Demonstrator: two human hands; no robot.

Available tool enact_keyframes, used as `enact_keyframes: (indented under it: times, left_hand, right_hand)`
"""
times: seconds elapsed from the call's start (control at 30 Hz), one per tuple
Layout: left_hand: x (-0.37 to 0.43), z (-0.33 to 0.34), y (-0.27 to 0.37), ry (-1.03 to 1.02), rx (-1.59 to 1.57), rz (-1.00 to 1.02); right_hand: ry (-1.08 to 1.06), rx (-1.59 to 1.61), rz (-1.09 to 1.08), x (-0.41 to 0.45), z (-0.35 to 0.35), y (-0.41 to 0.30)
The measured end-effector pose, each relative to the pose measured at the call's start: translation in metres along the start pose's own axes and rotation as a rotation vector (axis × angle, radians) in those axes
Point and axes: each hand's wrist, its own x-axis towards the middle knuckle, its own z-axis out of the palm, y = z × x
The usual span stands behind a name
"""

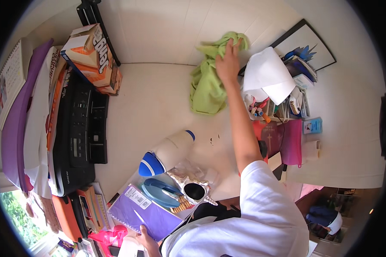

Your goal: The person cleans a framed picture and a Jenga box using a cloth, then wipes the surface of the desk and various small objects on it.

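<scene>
My right hand point(229, 66) is on a bunched light-green cloth point(209, 88) at the back of the white desk, its fingers pressed into the folds. At the bottom, my left hand point(147, 241) grips the edge of a purple spiral-bound notebook point(151, 213), thumb on top. A blue oval object point(159, 192), a string of brown beads point(181, 205) and a silver horned cup point(194, 191) lie at the notebook's far side; what supports them is partly hidden. Just beyond is a white bottle point(175, 147) with a blue cap.
A black Brother printer point(74, 138) stands left, beside a Jenga box point(91, 56). At right are a pen holder point(260, 110), white paper point(267, 77), a dark red book point(271, 138) and a pink pouch point(291, 143). Dark specks point(211, 140) mark the desk. Another person point(325, 220) is lower right.
</scene>
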Motion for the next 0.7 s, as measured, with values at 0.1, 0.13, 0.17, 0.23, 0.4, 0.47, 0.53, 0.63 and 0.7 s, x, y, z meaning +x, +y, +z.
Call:
enact_keyframes:
  times: [0.1, 0.13, 0.17, 0.23, 0.4, 0.47, 0.53, 0.63, 0.7]
  left_hand:
    - [-0.002, 0.009, 0.007, -0.019, -0.004, 0.011]
    - [-0.003, 0.012, 0.010, -0.015, -0.004, 0.040]
    - [-0.003, 0.014, 0.012, -0.013, -0.003, 0.068]
    - [-0.003, 0.016, 0.008, 0.009, -0.031, 0.106]
    - [-0.004, 0.012, 0.008, -0.001, -0.045, 0.035]
    - [0.001, 0.005, 0.002, -0.019, -0.020, 0.034]
    - [0.001, 0.000, -0.005, -0.013, 0.001, 0.028]
    - [0.002, -0.001, -0.005, -0.008, 0.023, 0.036]
    - [0.002, 0.003, -0.003, 0.019, 0.065, 0.019]
  right_hand:
    - [0.005, -0.022, 0.242, -0.016, 0.043, 0.045]
    - [0.005, -0.019, 0.241, -0.015, 0.045, 0.051]
    - [0.068, -0.044, 0.235, -0.012, 0.041, 0.062]
    - [0.183, -0.088, 0.224, -0.011, 0.035, 0.066]
    - [-0.163, 0.032, 0.669, -0.030, 0.048, 0.078]
    - [0.012, -0.069, 0.567, -0.025, 0.054, 0.129]
    - [-0.105, -0.057, 0.548, -0.010, 0.055, 0.132]
    - [-0.276, -0.002, 0.599, 0.000, 0.047, 0.117]
    - [-0.234, -0.044, 0.646, 0.000, 0.045, 0.128]
